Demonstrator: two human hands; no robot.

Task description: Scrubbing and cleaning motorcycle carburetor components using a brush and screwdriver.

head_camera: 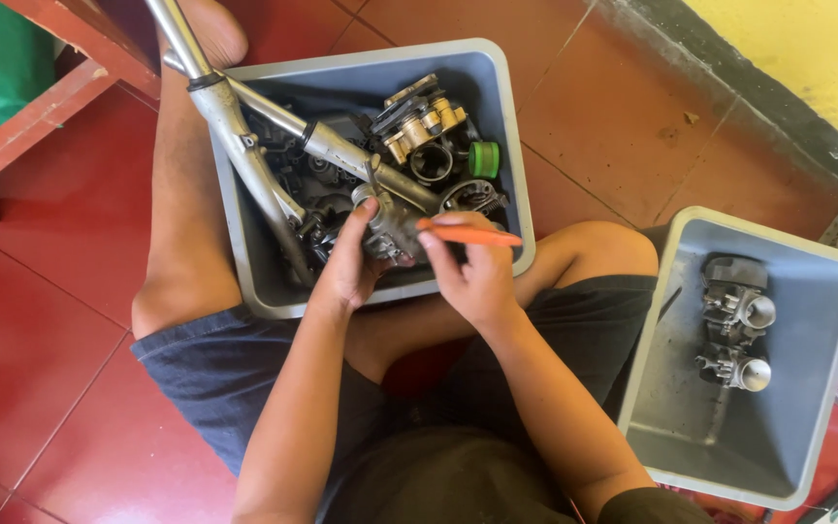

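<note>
Carburetor body [380, 228], a small grey metal casting, is what I am gripping in my left hand [346, 267], fingers wrapped round it from the near side so that it is hanging just above the front edge of the bin. Starting from the biggest thing around my hands, I am sitting on a red tiled floor [60, 320] with a grey plastic bin [506, 126] wedged between my knees, directly beyond both hands. Well off to the right of my right hand, a second grey bin [826, 320] is standing, and two silver carburetors [737, 335] are lying in it side by side. Inside the near bin, a long silver metal frame piece [244, 146] is slanting away from my left hand toward the far left corner. Just beyond my fingers, a heap of dark engine parts is filling the bin, with a brass-coloured part [424, 121] on top and a small green ring [484, 159] beside it. My right hand [472, 277] is closing around an orange-handled tool [467, 234], holding it level and pressing one end against the casting; I cannot tell what kind of tip it has.
</note>
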